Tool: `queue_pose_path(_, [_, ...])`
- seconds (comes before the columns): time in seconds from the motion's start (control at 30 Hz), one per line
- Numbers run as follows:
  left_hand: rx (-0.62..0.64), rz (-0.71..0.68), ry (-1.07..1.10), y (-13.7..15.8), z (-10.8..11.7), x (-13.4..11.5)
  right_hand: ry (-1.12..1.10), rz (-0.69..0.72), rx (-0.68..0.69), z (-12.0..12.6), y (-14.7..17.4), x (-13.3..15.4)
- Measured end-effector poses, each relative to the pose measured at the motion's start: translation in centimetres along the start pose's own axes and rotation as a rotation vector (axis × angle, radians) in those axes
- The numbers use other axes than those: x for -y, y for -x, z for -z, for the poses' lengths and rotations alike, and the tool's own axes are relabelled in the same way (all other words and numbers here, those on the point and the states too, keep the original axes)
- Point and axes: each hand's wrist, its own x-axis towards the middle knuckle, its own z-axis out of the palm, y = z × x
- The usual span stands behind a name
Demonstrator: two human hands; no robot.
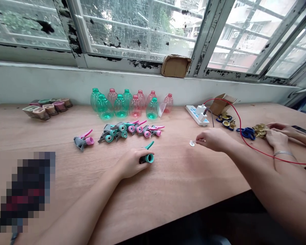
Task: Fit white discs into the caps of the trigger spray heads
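1. Left hand [132, 163] has its fingers curled round a teal-and-grey plastic spray head [149, 158] on the near side of the table, probably just keeping that round collar steady.
2. Right hand [213, 139] is pinching a slim pale tool [200, 140], tip at a small white disc [192, 143] off to the right. Fingertip grip's likely for precision.
3. Pink, teal and grey plastic spray heads [122, 128] lie farther off, seemingly for easy reach.
4. Clear green and red plastic bottles [120, 108] stand far back, presumably out of elbow range.

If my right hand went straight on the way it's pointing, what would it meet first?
Probably the white disc just ahead of your right hand, though whether the thin piece it pinches touches the disc is unclear.
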Motion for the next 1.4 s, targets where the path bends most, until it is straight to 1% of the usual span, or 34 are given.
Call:
queue_pose_path(0.07, [-0.007,0.001,0.005,0.0,0.0,0.1,0.098,0.010,0.035,0.6,-0.4,-0.7])
queue_pose_path(0.13, [-0.011,0.004,0.008,0.1,0.0,0.2,0.148,0.013,0.059,0.9,-0.8,-1.0])
queue_pose_path(0.23, [-0.008,0.007,-0.008,0.2,0.0,0.2,0.133,-0.023,0.031,1.0,-1.4,-0.7])
queue_pose_path(0.3, [-0.018,0.012,-0.043,0.3,0.0,0.0,0.022,-0.041,-0.022,0.8,-2.0,0.3])
queue_pose_path(0.4, [-0.037,-0.021,-0.172,0.3,0.3,-0.3,-0.267,-0.009,-0.070,-0.2,-3.7,3.4])
queue_pose_path(0.47, [-0.067,-0.071,-0.293,0.3,1.3,-0.4,-0.467,0.025,-0.105,-1.3,-5.1,6.2])
queue_pose_path(0.53, [-0.165,-0.077,-0.403,0.6,3.1,-0.3,-0.562,0.026,-0.218,-2.5,-6.7,9.0])
queue_pose_path(0.57, [-0.244,-0.043,-0.451,0.8,4.3,-0.1,-0.582,0.008,-0.259,-3.0,-7.4,10.2])
queue_pose_path(0.6, [-0.353,0.020,-0.490,1.2,5.5,0.3,-0.582,-0.028,-0.283,-3.5,-8.1,11.2])
queue_pose_path(0.63, [-0.469,0.114,-0.534,1.7,6.9,0.9,-0.574,-0.070,-0.290,-3.9,-8.6,12.0])
queue_pose_path(0.67, [-0.588,0.240,-0.589,2.2,8.1,1.7,-0.560,-0.106,-0.282,-4.2,-9.0,12.7])
queue_pose_path(0.7, [-0.663,0.375,-0.638,2.8,9.3,2.5,-0.539,-0.134,-0.268,-4.5,-9.4,13.1])
queue_pose_path(0.73, [-0.699,0.496,-0.668,3.4,10.2,3.5,-0.517,-0.156,-0.251,-4.7,-9.6,13.4])
queue_pose_path(0.8, [-0.664,0.619,-0.658,4.5,11.3,5.4,-0.487,-0.179,-0.222,-4.9,-9.9,13.4])
queue_pose_path(0.9, [-0.563,0.717,-0.625,5.4,11.4,7.2,-0.503,-0.204,-0.212,-5.2,-9.8,12.6])
queue_pose_path(0.97, [-0.515,0.748,-0.620,5.5,10.9,7.6,-0.532,-0.235,-0.231,-5.3,-9.5,11.7])
queue_pose_path(1.07, [-0.503,0.779,-0.645,5.1,10.3,7.2,-0.556,-0.309,-0.310,-5.1,-8.4,10.5])
queue_pose_path(1.1, [-0.502,0.783,-0.654,4.9,10.2,7.0,-0.565,-0.315,-0.348,-4.9,-7.9,10.2])
queue_pose_path(1.17, [-0.496,0.784,-0.669,4.6,10.3,6.6,-0.604,-0.263,-0.429,-4.2,-6.9,10.0])
queue_pose_path(1.23, [-0.505,0.762,-0.688,4.2,10.3,6.3,-0.679,-0.137,-0.486,-3.6,-6.0,10.4])
queue_pose_path(1.3, [-0.564,0.713,-0.719,3.7,10.1,5.9,-0.773,0.016,-0.476,-3.3,-5.3,11.3])
queue_pose_path(1.33, [-0.603,0.663,-0.725,3.4,9.8,5.7,-0.817,0.088,-0.449,-3.4,-5.0,11.9])
queue_pose_path(1.4, [-0.645,0.498,-0.684,2.6,8.8,4.8,-0.874,0.213,-0.375,-3.8,-4.8,12.9])
